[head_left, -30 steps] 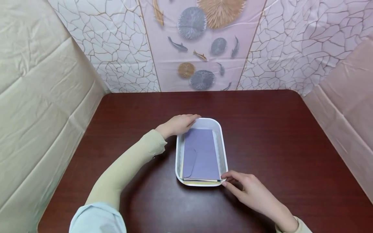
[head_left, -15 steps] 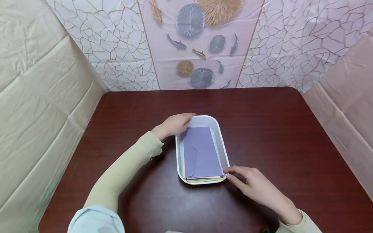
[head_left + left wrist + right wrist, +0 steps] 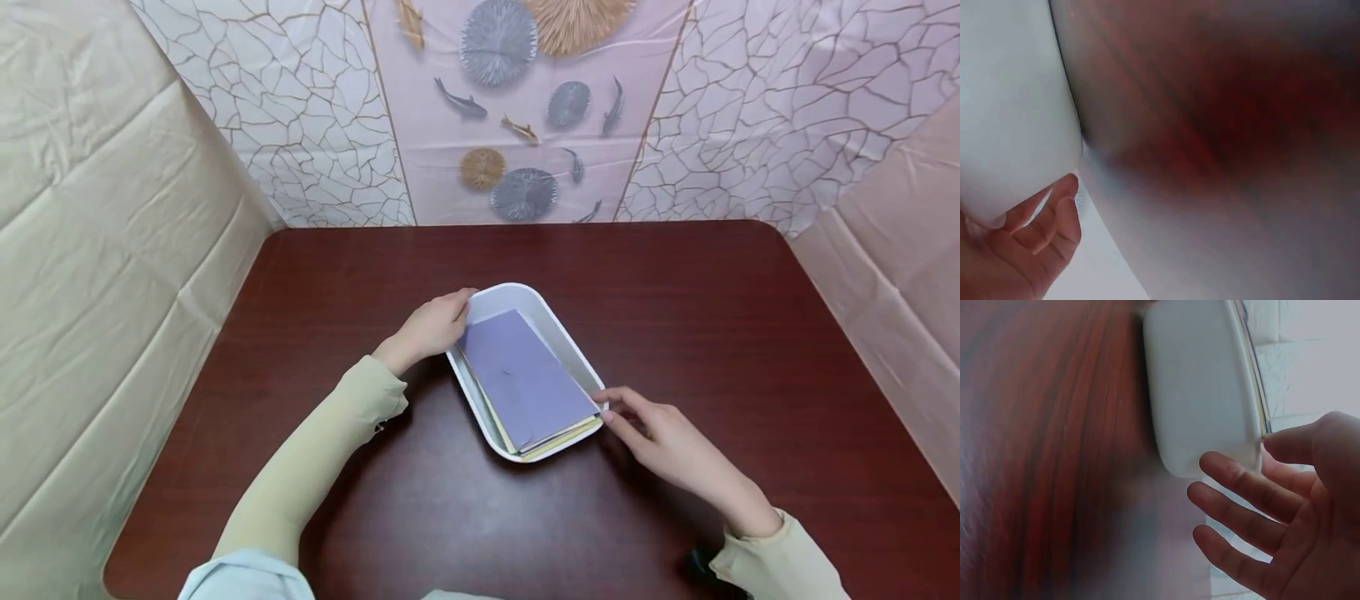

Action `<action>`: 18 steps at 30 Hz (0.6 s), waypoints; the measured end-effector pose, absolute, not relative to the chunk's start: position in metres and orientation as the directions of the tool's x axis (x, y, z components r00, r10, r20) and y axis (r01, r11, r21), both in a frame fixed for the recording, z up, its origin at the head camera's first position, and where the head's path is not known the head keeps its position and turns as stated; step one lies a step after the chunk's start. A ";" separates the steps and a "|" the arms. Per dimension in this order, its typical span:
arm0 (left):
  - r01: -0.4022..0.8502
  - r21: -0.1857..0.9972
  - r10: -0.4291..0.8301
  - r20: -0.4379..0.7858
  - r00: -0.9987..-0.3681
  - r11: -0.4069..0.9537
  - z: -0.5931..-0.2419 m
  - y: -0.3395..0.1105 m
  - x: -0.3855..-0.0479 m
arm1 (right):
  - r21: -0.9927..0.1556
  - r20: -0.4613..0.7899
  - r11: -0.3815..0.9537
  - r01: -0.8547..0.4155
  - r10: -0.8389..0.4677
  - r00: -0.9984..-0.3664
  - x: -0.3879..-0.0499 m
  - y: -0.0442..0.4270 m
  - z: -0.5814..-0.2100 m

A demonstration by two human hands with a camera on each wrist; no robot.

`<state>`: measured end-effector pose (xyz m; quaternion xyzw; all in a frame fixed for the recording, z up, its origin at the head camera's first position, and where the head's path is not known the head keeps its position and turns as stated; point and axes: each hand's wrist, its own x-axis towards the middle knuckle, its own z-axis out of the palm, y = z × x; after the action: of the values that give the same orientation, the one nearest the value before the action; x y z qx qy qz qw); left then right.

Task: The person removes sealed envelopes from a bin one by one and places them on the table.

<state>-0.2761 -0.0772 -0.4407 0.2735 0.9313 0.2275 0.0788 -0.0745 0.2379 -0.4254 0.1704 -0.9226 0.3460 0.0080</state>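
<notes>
A white rectangular tray with rounded corners sits turned at an angle on the dark red table. Inside it lies a stack of envelopes, a purple envelope on top and yellow edges showing below. My left hand grips the tray's far left corner; in the left wrist view its fingers curl against the tray's outer wall. At the near right corner, my right hand pinches the rim between thumb and index finger. The right wrist view shows its other fingers spread beside the tray wall.
The table extends around the tray on all sides. A patterned cloth backdrop stands behind it, with pale cloth walls at left and right. Something dark, partly hidden, is by the right sleeve.
The tray has turned counterclockwise, its near end swinging right and its far end left. Both hands have moved along with it, keeping hold of their corners.
</notes>
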 end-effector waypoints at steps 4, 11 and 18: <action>0.423 0.463 0.504 -0.062 -0.861 0.779 -0.437 -0.086 -0.270 | -0.620 0.106 0.729 -0.290 -0.288 -0.952 -0.088 0.245 -0.428; 0.371 0.428 0.463 -0.134 -0.876 0.824 -0.433 -0.100 -0.253 | -0.685 0.007 0.696 -0.214 -0.287 -0.958 -0.115 0.257 -0.429; 0.307 0.444 0.404 -0.141 -0.904 0.842 -0.434 -0.109 -0.238 | -0.751 -0.050 0.640 -0.164 -0.302 -0.952 -0.145 0.265 -0.427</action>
<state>-0.2381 -0.1087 -0.4340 0.1864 0.9528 0.2103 0.1150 -0.1452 0.2648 -0.4274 0.1293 -0.9015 0.4041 -0.0855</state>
